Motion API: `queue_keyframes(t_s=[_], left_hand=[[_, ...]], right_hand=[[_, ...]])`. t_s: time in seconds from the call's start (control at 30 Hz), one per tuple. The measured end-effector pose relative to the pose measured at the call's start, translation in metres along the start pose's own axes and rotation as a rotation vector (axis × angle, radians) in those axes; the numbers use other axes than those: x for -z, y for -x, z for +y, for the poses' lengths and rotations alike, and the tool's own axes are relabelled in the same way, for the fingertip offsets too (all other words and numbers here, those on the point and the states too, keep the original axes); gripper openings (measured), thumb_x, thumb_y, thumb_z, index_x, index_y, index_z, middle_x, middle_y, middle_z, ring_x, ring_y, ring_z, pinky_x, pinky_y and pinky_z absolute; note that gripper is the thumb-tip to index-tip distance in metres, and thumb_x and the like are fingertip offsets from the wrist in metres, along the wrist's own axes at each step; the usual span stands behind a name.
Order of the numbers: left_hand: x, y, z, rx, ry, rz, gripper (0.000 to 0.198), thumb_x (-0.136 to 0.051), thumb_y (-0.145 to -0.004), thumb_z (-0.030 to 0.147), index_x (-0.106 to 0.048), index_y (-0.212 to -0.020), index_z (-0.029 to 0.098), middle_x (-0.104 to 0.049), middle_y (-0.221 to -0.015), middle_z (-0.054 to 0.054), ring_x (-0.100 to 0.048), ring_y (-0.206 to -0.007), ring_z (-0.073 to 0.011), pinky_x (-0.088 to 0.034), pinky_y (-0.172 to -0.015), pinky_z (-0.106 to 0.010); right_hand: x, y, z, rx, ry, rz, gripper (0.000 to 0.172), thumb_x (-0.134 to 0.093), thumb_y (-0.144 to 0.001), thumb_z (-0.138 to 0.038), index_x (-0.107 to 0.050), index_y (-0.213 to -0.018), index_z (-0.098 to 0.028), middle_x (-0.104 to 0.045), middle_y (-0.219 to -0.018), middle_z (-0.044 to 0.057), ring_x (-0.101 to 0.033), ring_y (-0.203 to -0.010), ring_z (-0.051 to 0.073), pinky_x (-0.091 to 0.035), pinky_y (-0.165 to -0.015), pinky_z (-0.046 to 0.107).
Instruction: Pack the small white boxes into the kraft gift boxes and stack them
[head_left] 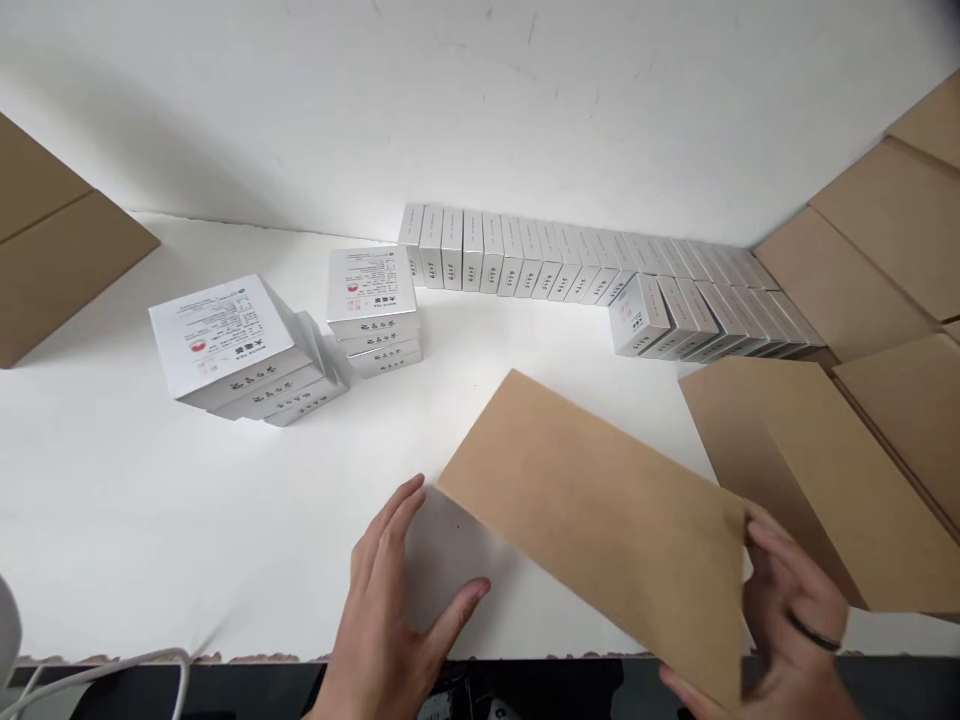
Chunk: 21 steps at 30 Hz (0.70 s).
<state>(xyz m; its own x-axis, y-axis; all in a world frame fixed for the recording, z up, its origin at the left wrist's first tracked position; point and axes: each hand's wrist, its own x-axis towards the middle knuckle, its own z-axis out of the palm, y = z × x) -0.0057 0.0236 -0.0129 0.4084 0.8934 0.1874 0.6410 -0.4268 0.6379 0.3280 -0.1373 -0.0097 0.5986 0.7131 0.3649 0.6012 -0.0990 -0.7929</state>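
A flat brown cardboard sheet is held tilted above the white table near its front edge. My right hand grips the sheet's lower right corner, fingers curled round its edge; a dark ring shows on one finger. My left hand hovers open just left of the sheet's lower left edge, fingers spread, touching nothing that I can see. Two stacks of white printed boxes stand behind my left hand.
A long row of upright white boxes runs along the back wall to the right. Flat brown cardboard pieces are piled at the right, and another brown cardboard piece leans at the far left. A white cable lies at the front left.
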Motion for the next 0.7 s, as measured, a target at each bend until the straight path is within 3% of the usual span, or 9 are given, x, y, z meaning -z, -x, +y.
queue_keyframes(t_s=[0.1, 0.17, 0.27, 0.37, 0.47, 0.57, 0.7], left_hand=[[0.000, -0.003, 0.001, -0.005, -0.007, -0.020, 0.076, -0.068, -0.105, 0.037, -0.030, -0.170, 0.032, -0.054, -0.163, -0.017, -0.059, -0.147, -0.0403, -0.067, -0.103, -0.057], [0.004, -0.006, 0.003, -0.031, 0.015, -0.046, 0.063, -0.066, -0.106, 0.033, -0.040, -0.164, 0.032, -0.062, -0.155, -0.015, -0.065, -0.140, -0.0374, -0.068, -0.100, -0.052], [0.009, -0.011, 0.009, 0.025, 0.092, -0.061, 0.030, -0.064, -0.107, 0.028, -0.058, -0.136, 0.029, -0.072, -0.132, -0.011, -0.075, -0.118, -0.0295, -0.068, -0.089, -0.040], [0.010, -0.015, 0.019, 0.055, 0.161, -0.071, 0.007, -0.057, -0.110, 0.023, -0.059, -0.115, 0.026, -0.072, -0.115, -0.007, -0.075, -0.101, -0.0215, -0.065, -0.080, -0.031], [0.006, -0.016, 0.029, 0.015, 0.211, -0.060, 0.008, -0.058, -0.108, 0.019, -0.057, -0.110, 0.026, -0.070, -0.107, -0.004, -0.074, -0.093, -0.0172, -0.060, -0.068, -0.023], [0.002, -0.017, 0.035, -0.009, 0.218, 0.030, 0.011, -0.059, -0.106, 0.017, -0.053, -0.106, 0.026, -0.066, -0.099, -0.003, -0.071, -0.084, -0.0158, -0.052, -0.054, -0.018], [-0.002, -0.016, 0.035, -0.023, 0.156, 0.060, 0.009, -0.051, -0.111, 0.020, -0.050, -0.104, 0.026, -0.061, -0.090, -0.001, -0.064, -0.076, -0.0148, -0.053, -0.059, -0.022]], right_hand=[[-0.023, 0.003, 0.003, 0.207, -0.036, -0.179, 0.121, -0.101, -0.037, -0.034, -0.050, -0.147, -0.033, -0.052, -0.155, 0.017, -0.057, -0.142, 0.048, -0.050, -0.114, 0.070], [-0.022, 0.005, 0.005, 0.188, -0.030, -0.182, 0.118, -0.099, -0.044, -0.034, -0.047, -0.151, -0.032, -0.047, -0.160, 0.018, -0.055, -0.145, 0.048, -0.051, -0.115, 0.066], [-0.016, 0.011, 0.007, -0.003, -0.044, -0.136, 0.099, -0.094, -0.061, -0.041, -0.049, -0.149, -0.028, -0.043, -0.165, 0.018, -0.057, -0.144, 0.043, -0.056, -0.112, 0.060], [-0.018, 0.017, 0.004, -0.233, -0.031, -0.060, 0.076, -0.086, -0.077, -0.048, -0.055, -0.143, -0.026, -0.050, -0.159, 0.015, -0.061, -0.138, 0.037, -0.056, -0.110, 0.055], [-0.029, 0.021, -0.007, -0.394, 0.015, -0.010, 0.070, -0.087, -0.076, -0.058, -0.062, -0.132, -0.024, -0.064, -0.141, 0.013, -0.064, -0.128, 0.034, -0.054, -0.106, 0.050], [-0.043, 0.023, -0.026, -0.591, 0.025, 0.040, 0.072, -0.086, -0.074, -0.069, -0.064, -0.124, -0.023, -0.070, -0.121, 0.009, -0.065, -0.118, 0.031, -0.053, -0.095, 0.042], [-0.056, 0.025, -0.048, -0.607, 0.019, 0.118, 0.069, -0.084, -0.076, -0.072, -0.059, -0.120, -0.024, -0.065, -0.114, 0.006, -0.062, -0.113, 0.028, -0.050, -0.093, 0.040]])
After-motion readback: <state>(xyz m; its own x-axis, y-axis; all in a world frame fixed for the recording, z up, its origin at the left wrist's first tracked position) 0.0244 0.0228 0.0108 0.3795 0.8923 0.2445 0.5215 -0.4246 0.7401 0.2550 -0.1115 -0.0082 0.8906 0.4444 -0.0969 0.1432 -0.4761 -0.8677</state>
